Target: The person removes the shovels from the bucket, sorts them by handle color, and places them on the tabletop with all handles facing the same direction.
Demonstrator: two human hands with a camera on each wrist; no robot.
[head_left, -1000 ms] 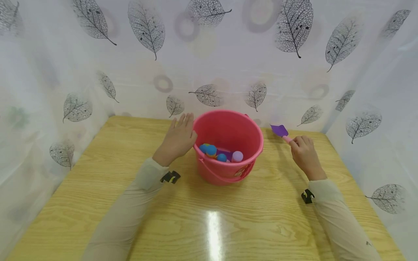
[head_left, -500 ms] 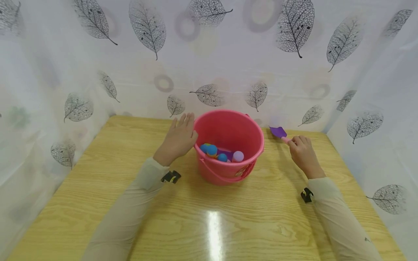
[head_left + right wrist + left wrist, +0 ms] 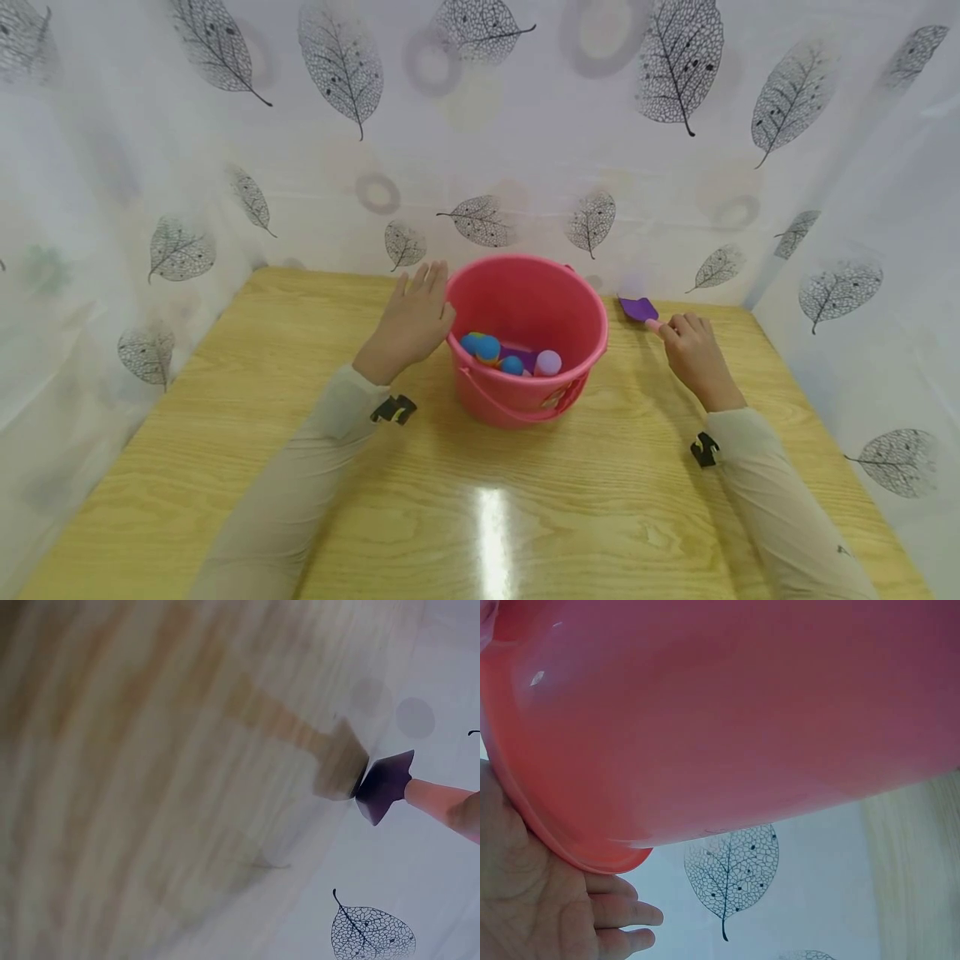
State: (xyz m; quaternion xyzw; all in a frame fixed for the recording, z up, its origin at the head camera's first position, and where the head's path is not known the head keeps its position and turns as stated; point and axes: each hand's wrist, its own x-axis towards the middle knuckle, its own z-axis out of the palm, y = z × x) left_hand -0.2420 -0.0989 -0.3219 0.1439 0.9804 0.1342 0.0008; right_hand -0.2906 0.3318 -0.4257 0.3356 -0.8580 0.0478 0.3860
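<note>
Shovel (image 3: 638, 310) lower now, against glossy table (image 3: 600, 500), leaf-print curtain (image 3: 517, 158) behind.

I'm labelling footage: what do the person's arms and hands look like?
Long beige sleeves end in paler cuffs; a black piece shows at each wrist. Left hand and right hand are bare. The right sleeve bears a dark mark.

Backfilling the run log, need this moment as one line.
left hand: fingers straight, at pink bucket | right hand: grips purple shovel by pink handle | bucket: upright, toys inside
</note>
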